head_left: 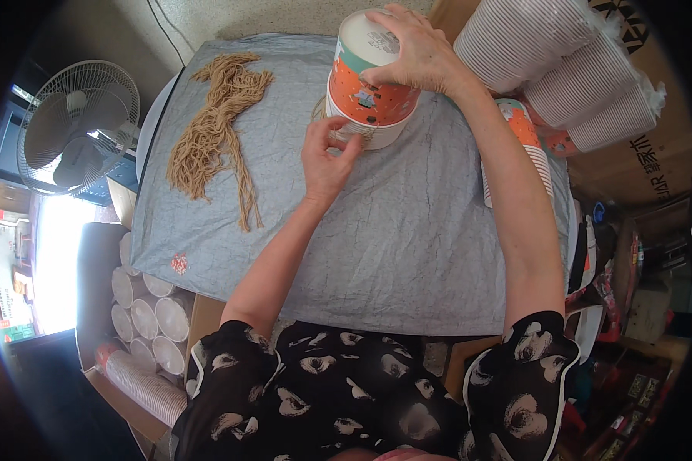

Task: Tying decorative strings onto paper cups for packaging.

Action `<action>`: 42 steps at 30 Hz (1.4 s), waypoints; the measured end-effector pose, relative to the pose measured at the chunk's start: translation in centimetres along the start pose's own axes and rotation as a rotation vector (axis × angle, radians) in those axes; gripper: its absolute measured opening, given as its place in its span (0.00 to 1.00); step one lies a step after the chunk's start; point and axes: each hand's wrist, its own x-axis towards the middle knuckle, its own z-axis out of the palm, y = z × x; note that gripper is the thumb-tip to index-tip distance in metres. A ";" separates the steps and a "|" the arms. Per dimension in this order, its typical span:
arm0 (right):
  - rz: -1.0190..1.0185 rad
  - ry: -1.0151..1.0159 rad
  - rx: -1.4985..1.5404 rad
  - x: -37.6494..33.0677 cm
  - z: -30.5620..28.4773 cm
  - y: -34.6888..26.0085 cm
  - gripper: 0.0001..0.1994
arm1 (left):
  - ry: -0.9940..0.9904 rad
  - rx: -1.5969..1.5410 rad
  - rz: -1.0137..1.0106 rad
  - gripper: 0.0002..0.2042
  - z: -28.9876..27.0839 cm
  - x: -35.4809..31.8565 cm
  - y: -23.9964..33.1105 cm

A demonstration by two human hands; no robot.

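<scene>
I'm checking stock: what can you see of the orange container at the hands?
The orange container looks like printed paper: green band above, patterned orange below, white at the bottom. It stands on the gray cloth, its narrower, pale, marked end up. The right hand holds its top; the left hand is at its lower part.

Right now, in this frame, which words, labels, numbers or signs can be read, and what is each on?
Printed wording isn't copied out here; only its places are given.
Cardboard box: large dark characters, partly covered by bagged cups.
Orange tub under the right hand: small dark print on its upturned white bottom, too small to read.
Far-left background: reddish marks, too blurred to read.
</scene>
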 end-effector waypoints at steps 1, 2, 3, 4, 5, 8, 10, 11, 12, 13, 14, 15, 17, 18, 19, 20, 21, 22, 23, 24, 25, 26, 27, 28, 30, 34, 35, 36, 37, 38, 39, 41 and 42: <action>0.005 -0.002 -0.002 -0.1 -0.1 -0.1 0.55 | 0.001 0.123 0.006 0.14 0.2 -0.3 -0.1; 0.015 0.002 -0.005 0.0 0.1 0.7 0.55 | -0.008 0.117 0.007 0.14 0.8 -0.4 0.2; 0.024 -0.011 0.031 0.5 0.4 1.7 0.55 | 0.010 0.109 -0.037 0.13 1.2 -0.3 0.5; 0.034 -0.022 0.068 0.7 0.6 2.7 0.55 | 0.028 0.102 -0.082 0.13 1.7 -0.2 0.8; 0.027 -0.025 0.073 0.7 0.5 1.9 0.55 | 0.033 0.110 -0.083 0.13 1.3 -0.2 0.6; 0.031 -0.032 -0.034 -0.1 -0.1 0.0 0.54 | 0.081 0.096 -0.051 0.11 1.3 -0.4 0.3; -0.002 0.005 -0.046 0.0 0.3 1.0 0.54 | 0.095 0.082 -0.041 0.09 1.9 -0.6 0.6; -0.003 0.005 -0.044 -0.1 0.1 0.7 0.54 | 0.095 0.084 -0.040 0.09 2.0 -0.7 0.6; 0.001 -0.003 -0.040 -0.3 -0.1 0.5 0.53 | 0.103 0.065 -0.064 0.08 2.0 -0.7 0.6; 0.005 -0.011 -0.035 -0.3 -0.3 0.2 0.53 | 0.110 0.046 -0.088 0.08 2.0 -0.8 0.6; 0.006 -0.009 -0.035 -0.3 -0.1 0.4 0.53 | 0.108 0.046 -0.087 0.08 2.1 -0.8 0.5; -0.004 0.002 -0.045 -0.1 0.1 0.7 0.53 | 0.100 0.029 -0.086 0.07 2.2 -0.8 0.4; -0.014 0.013 -0.053 -0.1 0.2 0.8 0.53 | 0.091 0.014 -0.085 0.07 2.2 -0.8 0.3; -0.013 0.008 -0.042 -0.1 0.1 0.6 0.53 | 0.062 0.007 -0.096 0.06 2.0 -0.8 0.2; -0.012 0.003 -0.031 -0.2 0.1 0.5 0.53 | 0.032 -0.001 -0.106 0.05 1.8 -0.9 0.2; -0.008 0.005 -0.032 0.0 0.3 0.9 0.53 | 0.028 -0.003 -0.105 0.05 1.8 -1.0 0.1; -0.012 0.010 -0.034 0.4 0.7 1.4 0.53 | -0.013 0.009 -0.083 0.05 1.6 -1.2 0.1; -0.015 0.016 -0.036 0.6 0.9 1.9 0.53 | -0.055 0.022 -0.061 0.04 1.6 -1.3 0.0; -0.017 0.015 -0.034 0.5 0.9 1.6 0.53 | -0.054 0.024 -0.062 0.04 1.4 -1.3 -0.1; -0.028 0.020 -0.042 0.3 0.8 1.4 0.53 | -0.065 0.007 -0.058 0.04 1.2 -1.3 -0.1; -0.039 0.025 -0.049 0.1 0.7 1.1 0.53 | -0.075 -0.010 -0.054 0.04 0.9 -1.2 -0.2; -0.041 0.025 -0.049 0.0 0.4 0.8 0.53 | -0.074 -0.009 -0.053 0.04 0.7 -1.2 -0.6; -0.028 0.015 -0.039 -0.2 0.1 0.5 0.53 | -0.113 0.003 -0.056 0.04 0.5 -1.1 -1.0; -0.014 0.005 -0.030 -0.2 0.0 0.3 0.53 | -0.152 0.015 -0.060 0.04 0.2 -1.1 -1.4; -0.003 0.003 -0.034 -0.3 0.1 0.7 0.53 | -0.160 -0.123 -0.287 0.05 0.0 -0.9 -0.9; 0.001 0.016 -0.067 0.0 0.6 1.1 0.54 | -0.103 -0.367 -0.560 0.08 -0.5 -0.4 -1.5; -0.001 0.014 -0.066 0.0 0.5 0.9 0.54 | -0.101 -0.366 -0.561 0.08 -0.6 -0.4 -1.9; 0.004 0.002 -0.055 -0.1 0.2 0.7 0.54 | -0.047 -0.438 -0.616 0.08 -0.6 -0.3 -2.2; 0.008 -0.009 -0.044 -0.2 0.1 0.5 0.54 | 0.006 -0.510 -0.671 0.09 -0.6 -0.3 -2.5; 0.009 -0.008 -0.045 -0.1 0.2 0.5 0.54 | 0.006 -0.511 -0.670 0.09 -0.6 -0.2 -3.1; 0.006 -0.007 -0.043 -0.1 0.2 0.4 0.54 | 0.048 -0.607 -0.712 0.10 -0.8 -0.2 -3.6; 0.008 -0.006 -0.040 -0.1 0.3 0.4 0.54 | 0.088 -0.703 -0.755 0.10 -0.9 0.2 -4.2; 0.004 -0.007 -0.042 -0.1 0.3 0.5 0.55 | 0.133 -0.713 -0.769 0.10 -0.8 0.4 -4.3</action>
